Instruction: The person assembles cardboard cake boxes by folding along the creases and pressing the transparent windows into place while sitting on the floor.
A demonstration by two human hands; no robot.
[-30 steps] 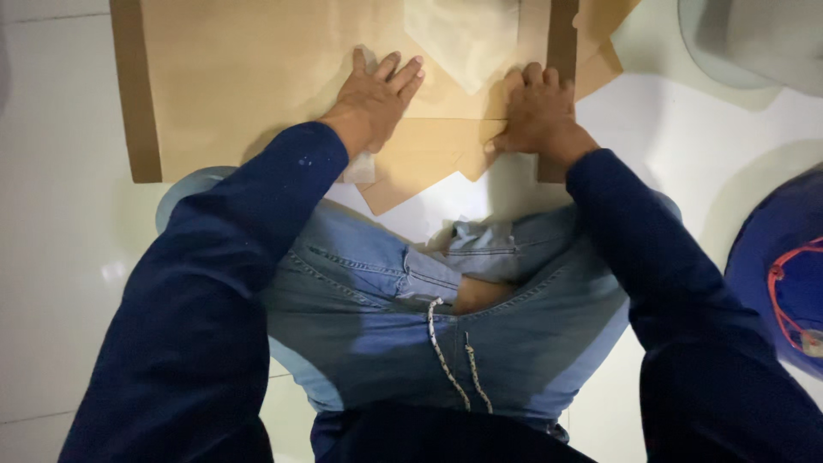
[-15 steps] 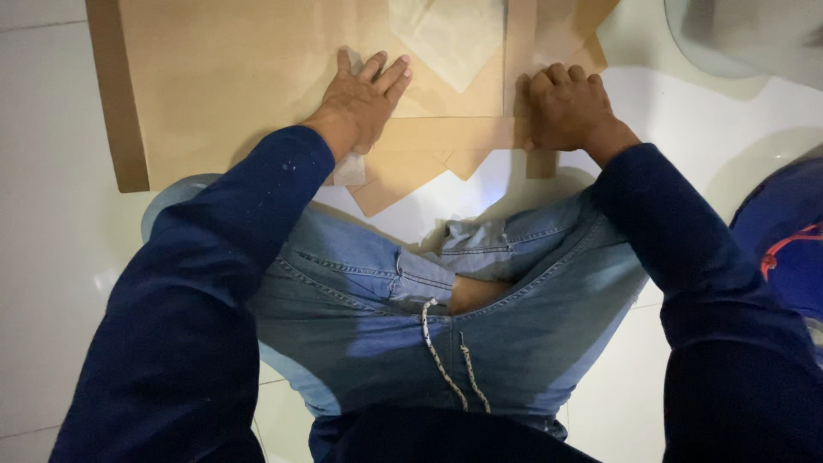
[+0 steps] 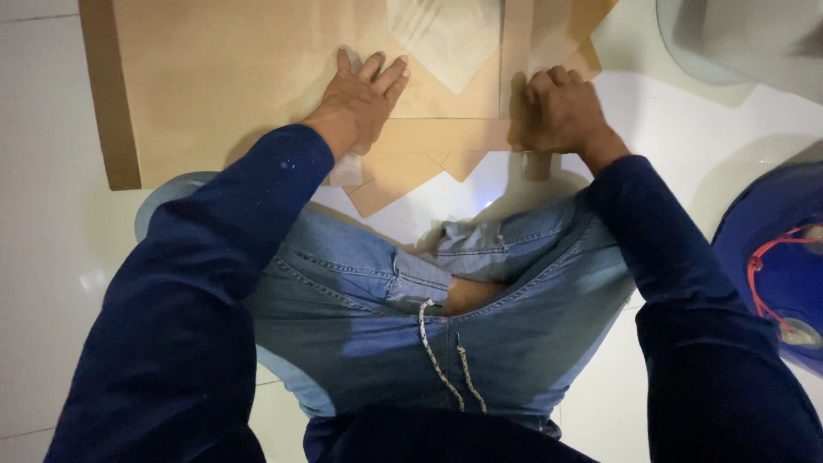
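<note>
Since the earlier frame, both hands have shifted slightly rightward along the near edge of the brown paper sheet (image 3: 231,77), which lies on the white tiled floor (image 3: 43,240) in front of the person's knees. One large sheet is visible, with one translucent patch (image 3: 446,34) near its top and a lighter folded strip (image 3: 446,135) running between the hands. A blue basin (image 3: 771,249) with a red cord sits at right, well apart. The left hand (image 3: 360,103) lies flat, fingers spread, pressing the sheet. The right hand (image 3: 561,111) is curled, knuckles up, pressing the strip's right end.
</note>
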